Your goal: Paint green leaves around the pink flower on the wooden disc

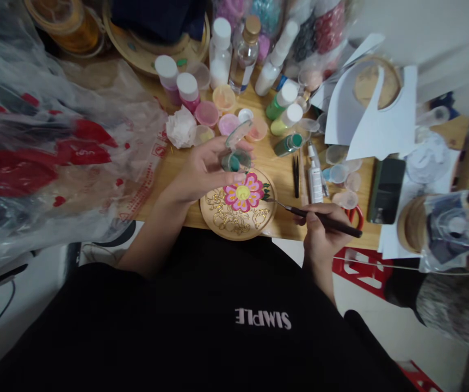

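My left hand point(204, 170) grips a small clear plastic cup point(234, 161) with green contents, its hinged lid raised. It hovers over the far edge of a round wooden disc point(238, 231) at the table's front edge. On the disc a pink flower point(243, 193) with a yellow centre is filled in, and gold outlines spread below and to its left. Closed around the dark handle of a thin metal-tipped spatula point(320, 219) is my right hand point(322, 231). The tool's tip meets the disc beside small dark green leaves point(266, 191), right of the flower.
Beyond the disc stand open cups of pink and orange point(223, 98), white-capped bottles point(220, 51) and a green jar point(288, 144). To the right lie tweezers point(296, 177), a white tube point(315, 182), red-handled scissors point(355, 216) and a phone point(387, 190). Plastic bags point(75, 147) cover the left.
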The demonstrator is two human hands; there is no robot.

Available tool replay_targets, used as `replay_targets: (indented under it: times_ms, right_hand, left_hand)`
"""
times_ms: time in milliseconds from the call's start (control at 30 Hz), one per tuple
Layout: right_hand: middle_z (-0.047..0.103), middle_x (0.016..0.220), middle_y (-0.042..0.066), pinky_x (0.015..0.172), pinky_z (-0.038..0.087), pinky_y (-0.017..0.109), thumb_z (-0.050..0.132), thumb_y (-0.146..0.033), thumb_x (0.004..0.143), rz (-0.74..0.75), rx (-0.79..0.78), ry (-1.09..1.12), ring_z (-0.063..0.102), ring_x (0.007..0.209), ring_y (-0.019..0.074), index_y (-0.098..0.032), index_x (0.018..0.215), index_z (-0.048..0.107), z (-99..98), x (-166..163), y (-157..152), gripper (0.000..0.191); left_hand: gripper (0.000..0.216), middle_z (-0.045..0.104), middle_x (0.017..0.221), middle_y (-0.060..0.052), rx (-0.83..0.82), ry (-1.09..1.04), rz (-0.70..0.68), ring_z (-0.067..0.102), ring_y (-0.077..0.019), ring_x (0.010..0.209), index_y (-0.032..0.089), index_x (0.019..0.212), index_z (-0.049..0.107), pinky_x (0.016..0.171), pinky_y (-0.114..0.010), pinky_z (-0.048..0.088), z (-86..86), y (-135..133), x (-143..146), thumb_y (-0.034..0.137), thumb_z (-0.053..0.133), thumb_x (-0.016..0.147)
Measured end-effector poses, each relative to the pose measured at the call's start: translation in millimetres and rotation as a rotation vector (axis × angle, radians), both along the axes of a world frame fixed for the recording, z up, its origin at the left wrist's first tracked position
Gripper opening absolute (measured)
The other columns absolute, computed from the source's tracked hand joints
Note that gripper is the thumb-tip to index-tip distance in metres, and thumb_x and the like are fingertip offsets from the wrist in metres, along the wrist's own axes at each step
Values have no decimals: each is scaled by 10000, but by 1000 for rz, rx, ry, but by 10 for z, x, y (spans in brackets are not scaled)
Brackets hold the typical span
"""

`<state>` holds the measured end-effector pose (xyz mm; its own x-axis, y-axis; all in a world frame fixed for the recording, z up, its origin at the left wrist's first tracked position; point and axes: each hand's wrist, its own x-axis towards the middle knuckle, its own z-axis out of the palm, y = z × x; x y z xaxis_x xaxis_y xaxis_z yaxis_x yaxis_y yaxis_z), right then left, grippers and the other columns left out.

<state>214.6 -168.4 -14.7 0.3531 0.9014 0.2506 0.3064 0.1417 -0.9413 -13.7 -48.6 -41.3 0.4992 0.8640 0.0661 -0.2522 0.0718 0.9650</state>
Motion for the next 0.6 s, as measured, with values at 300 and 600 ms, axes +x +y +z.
replay_targets:
  times_ms: [300, 600]
  right_hand:
    - [660, 597, -52, 482, 530, 220, 668, -185, 803, -10, -31, -16, 660, 509, 108, -209, 776, 696, 6, -11, 0, 46]
    - [667, 594, -47, 472, 539, 246, 671, -223, 816, -5, -40, -15, 656, 501, 122, -209, 777, 684, 5, -25, 2, 44]
  left_hand:
    - [470, 738, 997, -37, 4, 15, 5, 714, -175, 934, 231, 1112, 670, 851, -313, 569, 10, 1, -6, 404, 835, 707]
    - [413, 738, 980, -26, -15, -43, 13, 711, -167, 892, 202, 1064, 671, 811, -317, 565, 39, -5, 6, 306, 840, 702]
